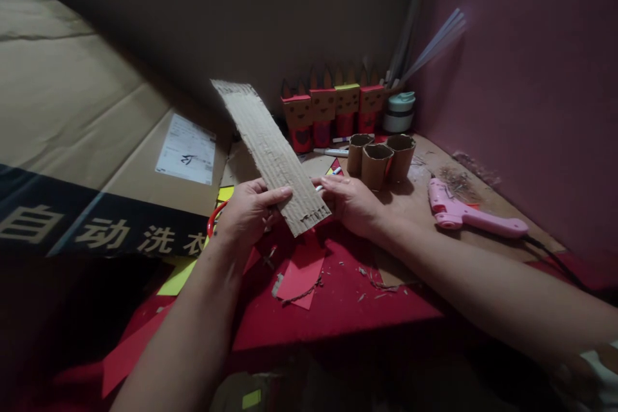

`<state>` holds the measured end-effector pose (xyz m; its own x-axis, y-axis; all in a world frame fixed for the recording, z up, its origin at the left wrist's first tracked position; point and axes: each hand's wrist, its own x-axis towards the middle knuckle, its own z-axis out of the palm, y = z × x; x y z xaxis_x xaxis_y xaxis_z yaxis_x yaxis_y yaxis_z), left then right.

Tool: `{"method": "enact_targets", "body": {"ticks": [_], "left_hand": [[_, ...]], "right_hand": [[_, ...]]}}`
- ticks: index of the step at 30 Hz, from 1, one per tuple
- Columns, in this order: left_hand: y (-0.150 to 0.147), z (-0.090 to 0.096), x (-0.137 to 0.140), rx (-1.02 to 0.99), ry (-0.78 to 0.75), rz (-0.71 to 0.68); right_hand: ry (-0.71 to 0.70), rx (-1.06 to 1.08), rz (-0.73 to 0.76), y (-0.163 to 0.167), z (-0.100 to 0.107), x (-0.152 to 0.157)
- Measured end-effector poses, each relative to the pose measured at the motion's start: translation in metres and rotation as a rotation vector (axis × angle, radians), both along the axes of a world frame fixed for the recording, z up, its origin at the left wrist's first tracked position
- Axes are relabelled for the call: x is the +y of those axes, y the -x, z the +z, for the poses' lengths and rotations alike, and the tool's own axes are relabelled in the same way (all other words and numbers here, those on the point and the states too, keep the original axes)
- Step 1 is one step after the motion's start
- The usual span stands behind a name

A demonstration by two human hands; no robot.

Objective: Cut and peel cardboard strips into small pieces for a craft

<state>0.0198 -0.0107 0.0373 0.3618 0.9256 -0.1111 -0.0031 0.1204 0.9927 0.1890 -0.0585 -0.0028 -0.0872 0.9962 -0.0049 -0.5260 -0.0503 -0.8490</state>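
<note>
My left hand is closed on the lower part of a long corrugated cardboard strip, its thumb lying across the face. The strip slants up to the left above the red table. At the strip's lower right edge, my right hand is closed on a slim white marker, with parts of it showing on either side of the fingers. Below the hands lies a piece of red paper among cardboard scraps. Three cardboard tubes stand beyond my right hand.
Several cardboard figures with drawn faces line the back, beside a mint-lidded container. A pink glue gun with a black cord lies on the right. A big cardboard box fills the left; yellow paper sits near it.
</note>
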Motion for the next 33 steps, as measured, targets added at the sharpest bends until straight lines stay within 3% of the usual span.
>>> {"method": "enact_targets", "body": {"ticks": [3, 8, 11, 14, 17, 23, 28, 33], "left_hand": [[0.002, 0.005, -0.001, -0.025, 0.058, -0.037], [0.003, 0.004, 0.001, -0.053, 0.124, -0.079], [0.003, 0.001, 0.002, -0.071, 0.133, -0.118], [0.004, -0.001, 0.003, -0.067, 0.130, -0.140], [0.004, -0.002, 0.003, -0.073, 0.112, -0.138], [0.004, -0.002, 0.004, -0.051, 0.032, -0.091], [0.004, -0.006, 0.007, -0.038, 0.004, -0.089], [0.003, -0.010, 0.010, -0.079, -0.042, -0.073]], "right_hand": [[-0.164, -0.127, -0.105, -0.003, -0.001, -0.001], [-0.494, -0.437, -0.138, 0.002, -0.003, -0.008], [-0.558, -0.564, -0.122, 0.004, -0.002, -0.010], [-0.577, -0.558, -0.105, 0.004, -0.002, -0.010], [-0.545, -0.470, -0.104, 0.006, -0.002, -0.011], [-0.263, -0.299, -0.233, 0.006, 0.005, -0.012], [-0.191, -0.426, 0.010, 0.008, 0.006, -0.012], [-0.095, -0.352, 0.067, 0.009, 0.010, -0.015]]}}
